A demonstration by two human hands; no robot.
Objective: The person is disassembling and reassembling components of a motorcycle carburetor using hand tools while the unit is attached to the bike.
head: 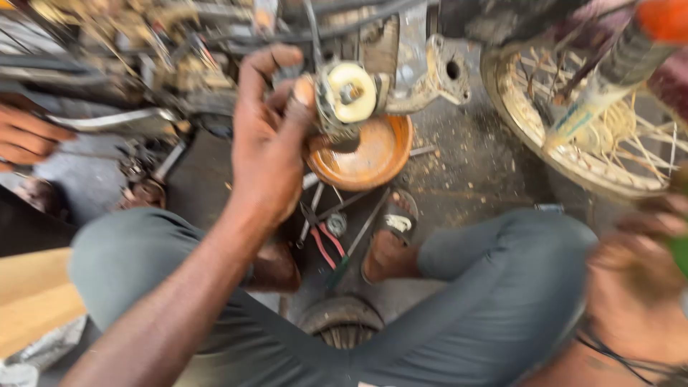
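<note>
The left hand (269, 136) is raised to the motorcycle engine (215, 64), its fingers curled around a small round part with a cream-coloured face (350, 92) that sits just above an orange bowl (373, 154) on the floor. The right hand (638, 287), blurred at the lower right edge, is closed on something green (679, 251) that I cannot make out. Red-handled pliers (322, 240) and a screwdriver (355, 240) lie on the floor between the feet, near a spoked wheel (573, 129).

One round orange metal bowl (369, 154) on the ground, one spoked wheel with a rusty rim (566, 115), one pair of red-handled pliers (321, 240), one green-handled screwdriver (351, 251), one sandalled foot (390, 244), three hands visible.
</note>
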